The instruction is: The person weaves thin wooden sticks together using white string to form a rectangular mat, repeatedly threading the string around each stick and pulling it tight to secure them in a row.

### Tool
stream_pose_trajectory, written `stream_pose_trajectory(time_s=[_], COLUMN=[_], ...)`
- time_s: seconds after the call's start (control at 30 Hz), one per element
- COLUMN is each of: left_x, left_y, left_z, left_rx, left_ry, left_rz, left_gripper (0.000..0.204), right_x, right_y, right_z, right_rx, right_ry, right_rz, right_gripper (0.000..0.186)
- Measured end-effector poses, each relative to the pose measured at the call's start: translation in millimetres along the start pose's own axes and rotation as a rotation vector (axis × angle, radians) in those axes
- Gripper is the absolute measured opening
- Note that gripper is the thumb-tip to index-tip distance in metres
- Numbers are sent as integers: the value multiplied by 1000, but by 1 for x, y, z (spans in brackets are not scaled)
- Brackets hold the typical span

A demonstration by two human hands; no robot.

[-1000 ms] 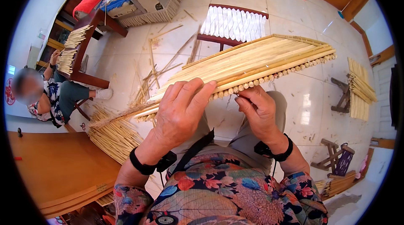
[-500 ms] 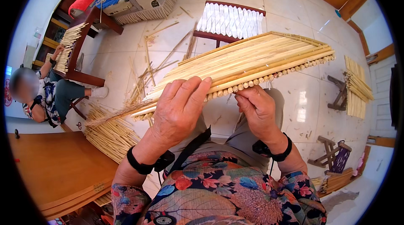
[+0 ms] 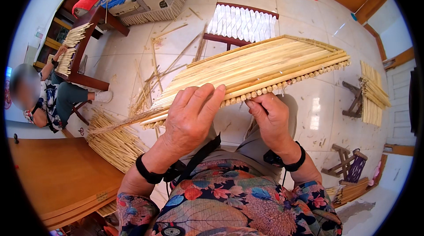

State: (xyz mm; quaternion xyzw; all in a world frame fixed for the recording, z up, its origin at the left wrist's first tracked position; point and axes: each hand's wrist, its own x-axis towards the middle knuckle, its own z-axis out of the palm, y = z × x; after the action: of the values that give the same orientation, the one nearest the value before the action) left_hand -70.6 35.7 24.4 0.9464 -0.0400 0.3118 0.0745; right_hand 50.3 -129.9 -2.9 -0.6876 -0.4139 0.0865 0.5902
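A slanted panel of pale plant stalks (image 3: 247, 64), laid side by side, lies tilted above my lap, its row of cut ends along the near edge. My left hand (image 3: 190, 114) grips that near edge from above, fingers stretched over the outermost stalk. Feathery stalk tips (image 3: 119, 123) stick out to the left past this hand. Under the cut ends, my right hand (image 3: 269, 117) is closed in a pinch against the edge. What its fingertips hold is hidden beneath the panel.
Loose stalks (image 3: 115, 141) are heaped at the left beside a wooden cabinet (image 3: 57, 178). A stool with white webbing (image 3: 240, 22) stands ahead. At the right are a stalk panel (image 3: 373, 92) and a folding stool (image 3: 351, 165). Another person (image 3: 53, 90) sits far left, handling stalks.
My left hand has shifted slightly right along the near edge. The right hand has stayed pinched under the edge, turned a little. The panel has barely moved.
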Motion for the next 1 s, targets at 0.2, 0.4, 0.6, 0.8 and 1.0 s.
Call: stream_pose_trajectory(time_s=[0.2,0.4,0.6,0.8,1.0], left_x=[-1,-3,-2,-7,-9], left_y=[0,5,9,7,7], left_z=[0,-1,-2,0,-2], left_rx=[-36,-67,-75,-53,-59], left_ry=[12,-7,-28,-13,-30], left_rz=[-64,-77,-112,-73,-67], left_gripper=[43,48,60,57,55], right_x=[-15,-23,-26,-27,-26], right_y=[6,-2,-4,-3,0], right_z=[-17,-21,-21,-19,-14], right_rx=[20,33,76,-3,62], right_ry=[-183,-156,-148,-128,-100], right_rz=[263,225,218,153,149], right_gripper=[18,19,19,20,19])
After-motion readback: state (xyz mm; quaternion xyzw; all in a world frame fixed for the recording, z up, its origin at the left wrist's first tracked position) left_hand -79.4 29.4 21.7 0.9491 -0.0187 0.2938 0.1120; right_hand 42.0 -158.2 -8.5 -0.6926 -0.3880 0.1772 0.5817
